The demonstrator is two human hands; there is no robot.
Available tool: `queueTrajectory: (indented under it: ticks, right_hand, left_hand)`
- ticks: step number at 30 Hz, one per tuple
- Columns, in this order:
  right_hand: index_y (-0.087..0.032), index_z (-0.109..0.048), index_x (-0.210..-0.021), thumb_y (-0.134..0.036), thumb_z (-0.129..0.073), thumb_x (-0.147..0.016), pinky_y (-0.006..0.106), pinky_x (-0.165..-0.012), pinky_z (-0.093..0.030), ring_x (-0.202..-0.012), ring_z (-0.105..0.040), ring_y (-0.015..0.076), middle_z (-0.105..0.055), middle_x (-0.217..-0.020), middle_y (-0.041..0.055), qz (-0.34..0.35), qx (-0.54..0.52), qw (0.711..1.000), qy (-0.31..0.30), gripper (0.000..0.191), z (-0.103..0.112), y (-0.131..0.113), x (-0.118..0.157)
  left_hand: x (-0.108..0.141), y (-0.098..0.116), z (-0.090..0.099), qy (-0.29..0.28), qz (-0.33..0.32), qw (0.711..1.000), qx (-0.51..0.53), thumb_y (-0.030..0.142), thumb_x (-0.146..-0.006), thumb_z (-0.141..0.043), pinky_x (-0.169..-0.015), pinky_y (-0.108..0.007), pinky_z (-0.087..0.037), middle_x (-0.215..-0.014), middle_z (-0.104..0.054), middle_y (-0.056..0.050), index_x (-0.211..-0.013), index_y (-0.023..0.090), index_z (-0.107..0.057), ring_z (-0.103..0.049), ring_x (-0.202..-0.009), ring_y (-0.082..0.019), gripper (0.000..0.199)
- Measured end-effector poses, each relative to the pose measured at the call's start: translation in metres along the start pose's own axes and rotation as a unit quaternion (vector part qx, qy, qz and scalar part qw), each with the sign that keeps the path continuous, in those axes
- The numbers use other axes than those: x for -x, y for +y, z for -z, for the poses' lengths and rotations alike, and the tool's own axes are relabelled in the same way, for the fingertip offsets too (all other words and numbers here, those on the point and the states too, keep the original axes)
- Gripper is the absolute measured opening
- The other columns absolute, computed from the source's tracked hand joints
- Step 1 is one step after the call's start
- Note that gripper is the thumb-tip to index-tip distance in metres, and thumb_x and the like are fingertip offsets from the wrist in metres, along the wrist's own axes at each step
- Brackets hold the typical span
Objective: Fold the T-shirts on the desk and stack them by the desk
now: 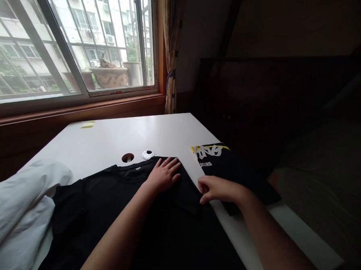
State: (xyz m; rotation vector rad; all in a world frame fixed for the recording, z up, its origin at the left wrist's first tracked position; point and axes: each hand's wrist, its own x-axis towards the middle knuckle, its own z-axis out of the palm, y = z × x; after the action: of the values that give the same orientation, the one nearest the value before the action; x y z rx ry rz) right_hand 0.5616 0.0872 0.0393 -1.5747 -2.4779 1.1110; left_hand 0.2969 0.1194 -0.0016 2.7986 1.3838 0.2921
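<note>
— While your left hand [164,175] lies palm-down on the black T-shirt [169,227], beside the collar [129,170], how are its fingers set?
— Spread slightly apart, flat against the fabric.
— And your right hand [215,188]?
— Its fingers curl inward at the sleeve [190,202] edge; you cannot tell whether they pinch cloth.
— Where is the T-shirt?
— On the white table [144,131], between the pale grey cloth [16,207] and the black printed garment [236,170].

Table [156,129], white, with yellow note [88,124] near its far-left corner and hole [127,158] beside pale disc [144,155]; cloth [16,211], left; behind, window [54,32], pot [109,78] outside, tied curtain [172,50].
</note>
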Motion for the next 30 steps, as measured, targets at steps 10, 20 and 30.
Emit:
queueTrajectory:
  ticks: [10,20,30]
  right_hand:
    - [-0.021,-0.055,-0.071,-0.057,-0.074,-0.077,0.026,-0.052,-0.03,-0.062,-0.051,0.0139,-0.057,-0.066,-0.0029,-0.043,0.009,0.999,-0.004,0.041,0.005,0.0,0.004]
    - [-0.022,-0.066,-0.077,-0.034,-0.083,-0.064,0.026,-0.056,-0.038,-0.07,-0.06,0.0174,-0.067,-0.075,-0.0004,-0.041,-0.04,0.997,-0.052,0.025,0.007,0.005,0.01]
    - [-0.021,-0.067,-0.084,-0.025,-0.076,-0.066,0.026,-0.059,-0.04,-0.073,-0.06,0.0178,-0.066,-0.076,-0.0011,-0.003,-0.042,0.999,-0.023,0.021,0.005,-0.001,0.007]
  left_hand:
    - [-0.002,0.02,0.017,0.009,-0.037,0.999,-0.003,0.043,-0.1,-0.052,-0.123,-0.049,-0.031,-0.16,-0.044,-0.008,-0.148,0.022,-0.051,-0.034,-0.15,-0.028,0.052]
    - [-0.001,0.018,-0.006,-0.005,-0.045,0.999,0.021,0.058,-0.104,-0.037,-0.125,-0.054,-0.021,-0.167,-0.028,-0.006,-0.158,0.026,-0.034,-0.023,-0.155,-0.026,0.063]
    - [0.0,0.015,0.002,0.0,-0.054,0.998,0.023,0.053,-0.104,-0.043,-0.124,-0.053,-0.024,-0.168,-0.026,-0.005,-0.157,0.035,-0.035,-0.026,-0.154,-0.028,0.056]
